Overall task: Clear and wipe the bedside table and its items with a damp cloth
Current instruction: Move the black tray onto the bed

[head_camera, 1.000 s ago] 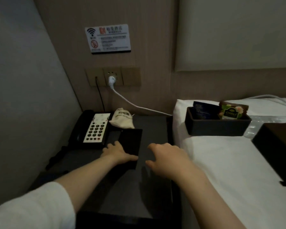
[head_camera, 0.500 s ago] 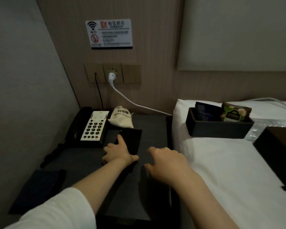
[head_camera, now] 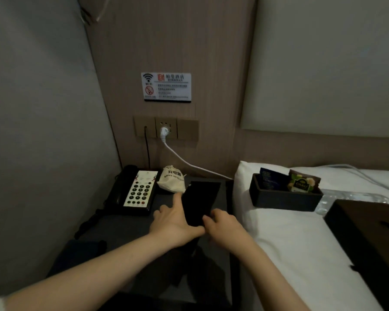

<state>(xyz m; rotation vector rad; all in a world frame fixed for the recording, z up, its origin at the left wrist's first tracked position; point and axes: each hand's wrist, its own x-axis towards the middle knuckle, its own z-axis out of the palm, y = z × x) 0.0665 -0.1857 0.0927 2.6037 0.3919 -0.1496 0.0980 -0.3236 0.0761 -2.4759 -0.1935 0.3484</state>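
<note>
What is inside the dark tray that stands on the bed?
The dark tray holds a dark blue card and a green tea packet, both upright. Its wall hides their lower parts and the tray's floor.

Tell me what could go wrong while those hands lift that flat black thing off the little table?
The flat black tray sits right beside the cloth pouch, so tilting it might nudge the pouch. The left hand and right hand grip only its near end, so it could slip. The telephone stands close by.
</note>
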